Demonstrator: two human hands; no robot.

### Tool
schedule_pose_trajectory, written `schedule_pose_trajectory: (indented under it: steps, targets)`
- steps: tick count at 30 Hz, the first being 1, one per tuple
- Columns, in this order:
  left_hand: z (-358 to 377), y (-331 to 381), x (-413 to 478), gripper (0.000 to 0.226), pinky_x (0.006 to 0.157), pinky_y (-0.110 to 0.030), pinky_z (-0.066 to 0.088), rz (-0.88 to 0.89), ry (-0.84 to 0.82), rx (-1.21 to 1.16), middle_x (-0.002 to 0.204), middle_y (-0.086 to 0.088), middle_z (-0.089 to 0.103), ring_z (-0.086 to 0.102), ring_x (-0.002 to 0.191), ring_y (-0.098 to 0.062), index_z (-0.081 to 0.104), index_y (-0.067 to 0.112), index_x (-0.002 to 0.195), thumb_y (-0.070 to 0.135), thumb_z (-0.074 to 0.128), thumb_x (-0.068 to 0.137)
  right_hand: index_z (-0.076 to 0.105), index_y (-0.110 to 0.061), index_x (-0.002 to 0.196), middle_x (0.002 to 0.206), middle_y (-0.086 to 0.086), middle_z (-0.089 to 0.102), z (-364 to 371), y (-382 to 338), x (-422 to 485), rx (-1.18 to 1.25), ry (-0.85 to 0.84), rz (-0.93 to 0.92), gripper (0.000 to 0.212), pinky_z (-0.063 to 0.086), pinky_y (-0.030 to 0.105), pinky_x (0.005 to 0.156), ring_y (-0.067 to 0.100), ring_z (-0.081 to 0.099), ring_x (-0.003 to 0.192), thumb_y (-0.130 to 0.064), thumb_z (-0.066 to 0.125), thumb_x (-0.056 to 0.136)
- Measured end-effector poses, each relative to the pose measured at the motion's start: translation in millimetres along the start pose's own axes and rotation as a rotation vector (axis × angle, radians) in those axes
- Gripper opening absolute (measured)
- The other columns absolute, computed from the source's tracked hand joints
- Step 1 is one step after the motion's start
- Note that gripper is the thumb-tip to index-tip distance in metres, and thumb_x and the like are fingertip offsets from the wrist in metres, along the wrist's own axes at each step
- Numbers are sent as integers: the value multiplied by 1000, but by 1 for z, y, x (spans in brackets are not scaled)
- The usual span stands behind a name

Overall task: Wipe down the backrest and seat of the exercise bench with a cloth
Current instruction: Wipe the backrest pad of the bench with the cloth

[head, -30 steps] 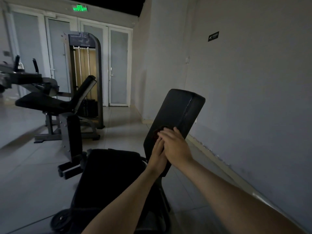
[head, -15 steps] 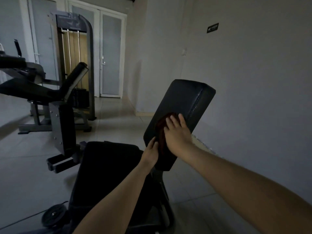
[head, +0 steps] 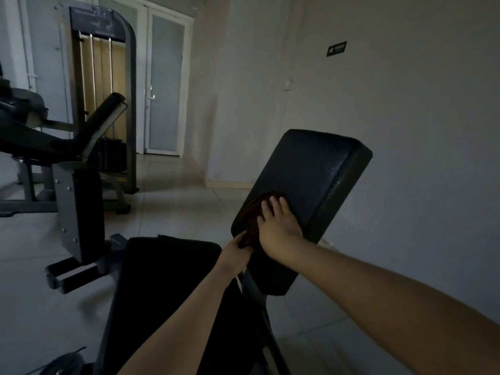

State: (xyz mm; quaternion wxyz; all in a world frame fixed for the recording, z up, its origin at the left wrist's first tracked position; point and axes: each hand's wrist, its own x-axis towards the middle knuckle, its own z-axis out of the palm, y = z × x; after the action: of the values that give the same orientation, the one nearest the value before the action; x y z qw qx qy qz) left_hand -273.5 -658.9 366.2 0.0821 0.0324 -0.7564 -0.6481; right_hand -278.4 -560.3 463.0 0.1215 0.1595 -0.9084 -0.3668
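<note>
Step in hand: wiping the backrest of the exercise bench — the seat looks not yet reached, so I judge the task to be in its first half.

Right hand: flat and spread, palm pressing the cloth against the lower middle of the pad; it grips nothing, it only bears down.

Left hand: just below and to the left of the right hand, fingers curled at the bottom edge of the cloth; it seems to pinch the cloth's lower edge, though the dim light makes that hard to confirm.

Cloth: dark reddish, bunched, lying under the right palm and showing beyond its fingertips and to their left.

Backrest: tilted up and away, most of its face above the right hand, its right edge faintly shiny.

Seat: dark, low, beneath both forearms, nearer the person than the hands.

How to do it well: keep the palm flat so the cloth stays spread rather than balled up; work in overlapping strokes from the hand's place up to the top edge, then across to the far side and the rim.

Pressure: firm but even — the pad is padded and will give a little.

Risk: the bunched cloth may slip out from under the fingers on an upward stroke; the left hand can steady its tail.

Surroundings: another gym machine stands well to the left of the hands.
</note>
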Motion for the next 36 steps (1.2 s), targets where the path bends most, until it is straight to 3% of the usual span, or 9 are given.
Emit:
schedule_pose_trajectory:
  steps: [4, 8, 10, 15, 19, 24, 29, 32, 36]
  targets:
    - [-13, -12, 17, 53, 94, -21, 38, 3, -53, -14, 129, 8, 56, 54, 119, -13, 40, 31, 146, 29, 58, 96, -3, -7, 155, 160, 26, -15, -24, 23, 42, -17, -4, 170, 91, -10, 62, 116, 51, -17, 144, -41, 53, 92]
    - [-21, -52, 43, 44, 79, -8, 44, 66, -63, 27, 120, 4, 67, 63, 103, -3, 45, 37, 137, 30, 58, 96, 1, -18, 156, 160, 25, -16, -5, -24, 72, -37, -69, 28, 86, -9, 63, 115, 52, -19, 143, -43, 53, 92]
    - [-24, -67, 61, 45, 80, -10, 45, 77, -79, -4, 123, 4, 67, 63, 103, 0, 51, 27, 137, 25, 61, 94, 6, -21, 157, 162, 20, -16, 5, -54, 82, -58, -159, -65, 82, -9, 61, 116, 49, -19, 145, -41, 53, 93]
    - [-29, -76, 71, 45, 78, -4, 44, 72, -110, -81, 124, 11, 65, 60, 102, 8, 54, 21, 136, 22, 65, 93, 10, -18, 157, 163, 16, -12, -5, -52, 108, -52, -157, -19, 84, -10, 60, 117, 44, -16, 147, -44, 55, 91]
    - [-32, -78, 75, 57, 83, -16, 51, 12, -89, -215, 132, -2, 63, 64, 107, -6, 39, 20, 147, 10, 60, 95, 3, -16, 157, 162, 18, -16, -6, -48, 113, -8, -132, 62, 88, -11, 59, 117, 46, -19, 145, -47, 54, 92]
    - [-44, -73, 75, 64, 103, -42, 48, -74, 34, -413, 140, -5, 51, 61, 115, -22, 21, 30, 153, 7, 47, 100, 15, -26, 156, 164, 14, -12, 18, -82, 78, -35, -203, -133, 79, -9, 59, 117, 45, -17, 146, -46, 55, 91]
    - [-38, -46, 46, 47, 82, -5, 43, 85, -101, -277, 139, 9, 44, 50, 115, 3, 37, 29, 148, 15, 40, 104, 11, -20, 157, 165, 13, 1, 12, -59, 47, -73, -165, -90, 84, -15, 59, 115, 38, -6, 150, -48, 56, 91]
    - [-26, -35, 23, 45, 96, 1, 28, 233, -153, -157, 150, 21, 30, 33, 133, 8, 37, 33, 148, 31, 42, 104, 13, -16, 156, 164, 15, 7, 2, -26, 26, -65, -74, 10, 84, -17, 62, 114, 38, -1, 150, -45, 57, 90]
    - [2, -23, -9, 49, 115, -22, 16, 287, -92, -133, 160, 21, 15, 14, 144, 3, 38, 37, 148, 51, 37, 100, 22, -12, 154, 163, 15, 14, -1, 0, -9, 67, 47, 75, 73, -10, 58, 117, 36, 2, 150, -45, 46, 94]
